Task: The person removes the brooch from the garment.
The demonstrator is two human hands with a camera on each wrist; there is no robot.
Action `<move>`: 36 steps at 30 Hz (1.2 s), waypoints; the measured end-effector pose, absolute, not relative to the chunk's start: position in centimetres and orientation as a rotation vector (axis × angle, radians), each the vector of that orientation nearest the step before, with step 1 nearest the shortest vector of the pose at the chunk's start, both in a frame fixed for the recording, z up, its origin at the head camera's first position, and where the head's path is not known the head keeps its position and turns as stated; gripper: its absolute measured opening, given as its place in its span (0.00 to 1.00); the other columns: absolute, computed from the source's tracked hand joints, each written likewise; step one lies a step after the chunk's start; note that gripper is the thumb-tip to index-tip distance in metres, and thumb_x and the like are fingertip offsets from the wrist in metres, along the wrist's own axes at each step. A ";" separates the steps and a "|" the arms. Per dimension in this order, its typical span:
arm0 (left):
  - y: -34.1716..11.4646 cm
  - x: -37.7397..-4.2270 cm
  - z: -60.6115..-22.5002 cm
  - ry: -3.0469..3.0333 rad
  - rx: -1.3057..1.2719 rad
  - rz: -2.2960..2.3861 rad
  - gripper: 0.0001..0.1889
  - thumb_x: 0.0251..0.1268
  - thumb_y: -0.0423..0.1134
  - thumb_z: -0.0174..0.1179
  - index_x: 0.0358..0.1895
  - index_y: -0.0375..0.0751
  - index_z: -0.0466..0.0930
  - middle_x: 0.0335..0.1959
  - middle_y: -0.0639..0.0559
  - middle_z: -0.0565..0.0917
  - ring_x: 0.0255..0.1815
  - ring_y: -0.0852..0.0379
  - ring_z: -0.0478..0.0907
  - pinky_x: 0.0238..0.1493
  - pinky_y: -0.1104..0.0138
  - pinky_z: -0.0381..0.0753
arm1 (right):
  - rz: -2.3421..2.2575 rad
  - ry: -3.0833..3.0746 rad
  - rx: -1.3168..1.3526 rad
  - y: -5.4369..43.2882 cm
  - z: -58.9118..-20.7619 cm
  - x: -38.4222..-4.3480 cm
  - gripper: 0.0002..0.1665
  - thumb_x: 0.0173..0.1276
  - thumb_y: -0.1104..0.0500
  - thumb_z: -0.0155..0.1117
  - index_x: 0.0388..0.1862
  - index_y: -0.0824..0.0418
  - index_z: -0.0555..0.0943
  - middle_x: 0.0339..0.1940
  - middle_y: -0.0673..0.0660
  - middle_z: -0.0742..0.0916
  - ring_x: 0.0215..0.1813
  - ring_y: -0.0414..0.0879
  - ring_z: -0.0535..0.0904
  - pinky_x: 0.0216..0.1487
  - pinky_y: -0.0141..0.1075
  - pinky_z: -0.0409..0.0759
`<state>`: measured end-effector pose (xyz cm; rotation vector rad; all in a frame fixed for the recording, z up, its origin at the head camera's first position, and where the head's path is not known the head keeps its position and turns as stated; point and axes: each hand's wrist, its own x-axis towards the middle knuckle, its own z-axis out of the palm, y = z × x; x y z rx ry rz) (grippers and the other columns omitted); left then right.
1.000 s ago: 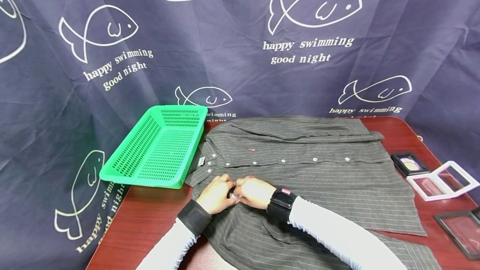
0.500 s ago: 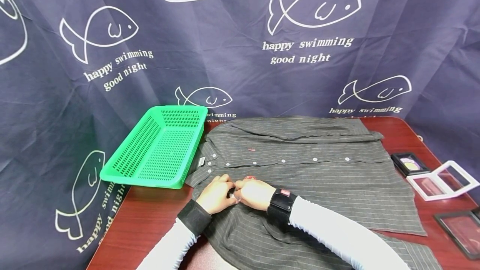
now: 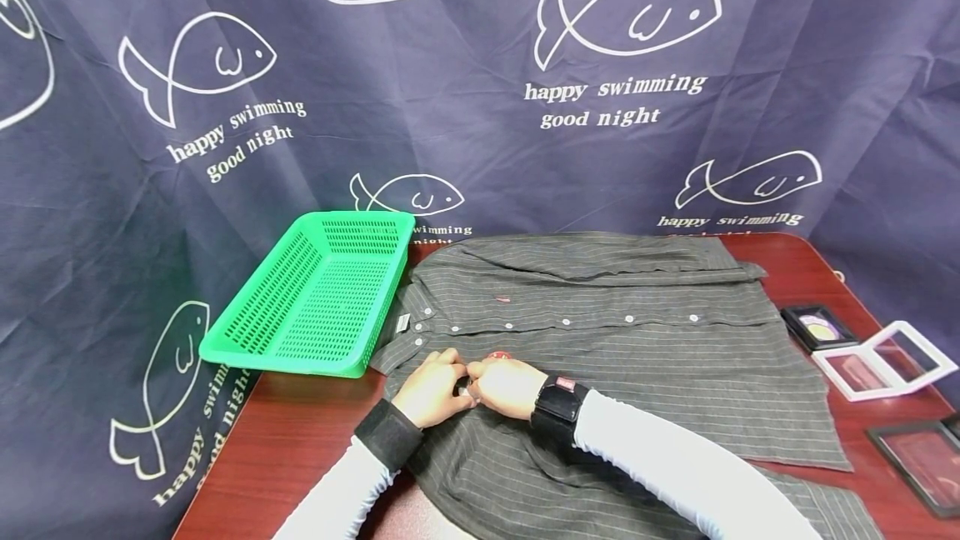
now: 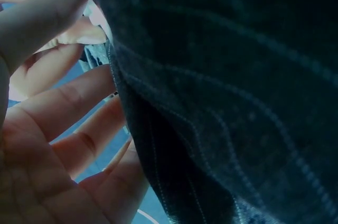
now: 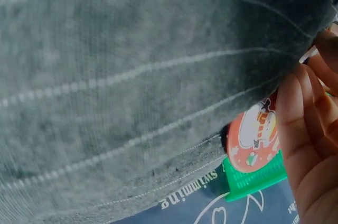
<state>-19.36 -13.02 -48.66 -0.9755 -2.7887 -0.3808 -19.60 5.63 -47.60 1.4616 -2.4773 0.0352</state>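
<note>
A dark grey pinstriped shirt (image 3: 637,373) lies spread with its collar to the left. My left hand (image 3: 430,390) pinches cloth on the near front, below the collar. Its fingers (image 4: 63,102) reach along the cloth's edge in the left wrist view. Right against it, my right hand (image 3: 510,387) grips a round red printed badge (image 5: 253,137), whose edge shows beyond the fingers in the head view. A small shiny bit (image 3: 467,393) shows between the hands. The fingertips of both hands nearly meet there, and the cloth bunches up around them.
A green plastic basket (image 3: 322,298) stands left of the collar on the red-brown table (image 3: 300,440). At the right lie a black case (image 3: 821,327), a white hinged frame (image 3: 881,361) and a dark frame (image 3: 918,465). A blue curtain (image 3: 480,123) hangs behind.
Both hands stay at the same spot on the shirt. The right hand and wrist shift only very slightly; the basket and cases stay put.
</note>
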 end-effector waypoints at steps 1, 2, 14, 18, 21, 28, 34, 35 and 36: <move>-13.0 -19.4 -48.7 -2.789 -0.975 -0.381 0.12 0.47 0.48 0.73 0.28 0.47 0.83 0.30 0.56 0.73 0.31 0.54 0.71 0.35 0.63 0.75 | 0.031 -2.481 1.463 5.6 -47.6 -19.6 0.06 0.61 0.58 0.67 0.24 0.50 0.83 0.29 0.46 0.79 0.28 0.39 0.76 0.29 0.28 0.73; -13.0 -19.4 -48.7 -2.791 -0.972 -0.382 0.12 0.47 0.48 0.73 0.29 0.47 0.83 0.30 0.56 0.72 0.31 0.54 0.71 0.35 0.63 0.75 | 0.025 -2.483 1.464 5.6 -47.7 -19.7 0.06 0.60 0.57 0.67 0.23 0.50 0.83 0.29 0.45 0.79 0.28 0.39 0.76 0.29 0.27 0.73; -12.9 -19.3 -48.4 -2.805 -0.971 -0.391 0.11 0.48 0.46 0.73 0.32 0.45 0.86 0.31 0.54 0.75 0.32 0.53 0.72 0.36 0.62 0.76 | 0.078 -2.494 1.467 5.6 -47.4 -19.7 0.09 0.59 0.59 0.68 0.20 0.50 0.81 0.25 0.45 0.76 0.25 0.37 0.72 0.27 0.26 0.70; -12.8 -19.3 -48.4 -2.807 -0.972 -0.392 0.11 0.48 0.45 0.73 0.32 0.45 0.86 0.31 0.54 0.75 0.33 0.53 0.72 0.37 0.61 0.76 | 0.096 -2.486 1.472 5.7 -47.2 -19.6 0.08 0.58 0.59 0.69 0.21 0.50 0.82 0.25 0.45 0.77 0.26 0.37 0.73 0.29 0.26 0.71; -12.8 -19.3 -48.3 -2.814 -0.969 -0.398 0.11 0.47 0.45 0.74 0.32 0.45 0.86 0.31 0.54 0.75 0.33 0.53 0.72 0.37 0.61 0.76 | 0.123 -2.462 1.482 5.8 -47.3 -19.6 0.07 0.58 0.60 0.69 0.22 0.50 0.84 0.27 0.46 0.78 0.28 0.38 0.76 0.31 0.27 0.73; -12.9 -19.4 -48.4 -2.809 -0.970 -0.396 0.12 0.46 0.46 0.74 0.32 0.45 0.86 0.31 0.54 0.75 0.33 0.53 0.72 0.37 0.62 0.77 | 0.222 -2.474 1.472 5.8 -47.2 -19.5 0.04 0.56 0.58 0.71 0.25 0.51 0.83 0.30 0.47 0.81 0.32 0.40 0.79 0.36 0.29 0.77; -12.9 -19.3 -48.4 -2.809 -0.969 -0.395 0.12 0.48 0.46 0.73 0.33 0.45 0.87 0.31 0.55 0.74 0.32 0.53 0.72 0.36 0.63 0.76 | 0.266 -2.483 1.465 5.9 -47.4 -19.5 0.05 0.56 0.58 0.71 0.26 0.52 0.82 0.31 0.47 0.82 0.32 0.40 0.79 0.37 0.28 0.77; -12.9 -19.3 -48.4 -2.805 -0.972 -0.396 0.12 0.48 0.46 0.73 0.33 0.44 0.87 0.31 0.55 0.74 0.32 0.53 0.72 0.36 0.63 0.76 | 0.261 -2.486 1.462 5.8 -47.4 -19.5 0.05 0.56 0.58 0.71 0.26 0.52 0.81 0.31 0.47 0.82 0.32 0.40 0.78 0.37 0.28 0.77; -12.9 -19.3 -48.4 -2.801 -0.975 -0.394 0.12 0.48 0.46 0.73 0.33 0.44 0.86 0.30 0.55 0.74 0.32 0.53 0.72 0.36 0.63 0.76 | 0.254 -2.489 1.462 5.9 -47.4 -19.5 0.05 0.56 0.59 0.71 0.26 0.52 0.81 0.31 0.47 0.82 0.32 0.40 0.78 0.37 0.28 0.77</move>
